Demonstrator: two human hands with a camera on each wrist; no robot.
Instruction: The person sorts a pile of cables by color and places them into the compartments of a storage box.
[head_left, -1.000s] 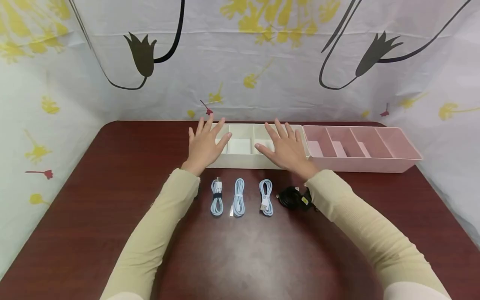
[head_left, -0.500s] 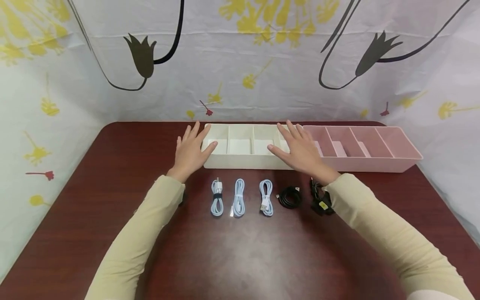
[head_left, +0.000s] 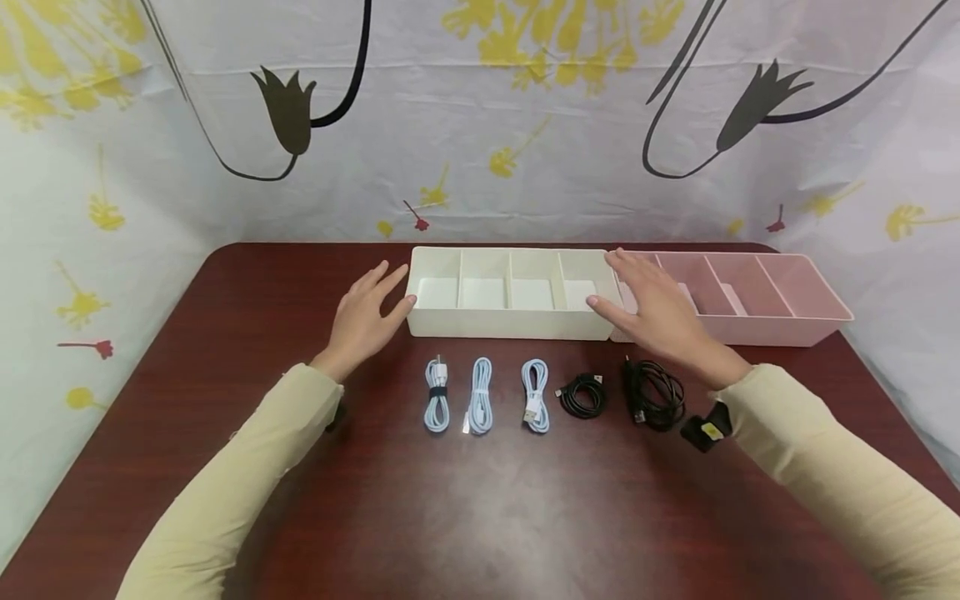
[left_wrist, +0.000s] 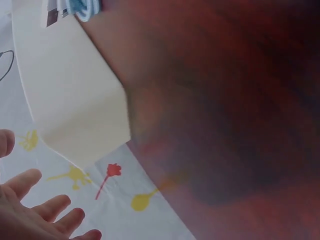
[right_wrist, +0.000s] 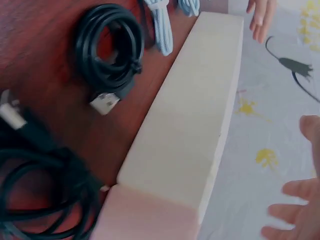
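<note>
Both hands are empty with fingers spread. The left hand is at the left end of a white divided box, fingertips right by its end wall. Over the seam between the white box and a pink divided box is the right hand, covering part of the pink one. In front of the boxes lies a row of coiled cables: a light blue cable with a black strap, a second light blue cable, a third light blue cable, a small black cable and a larger black cable.
The boxes stand end to end along the back of a dark red-brown table. A patterned white cloth hangs behind and at the sides. A small black device sits at the right wrist.
The hands have moved apart from over the white box: the left one leftward past its end, the right one rightward onto the pink box. The black cables have come into full view.
</note>
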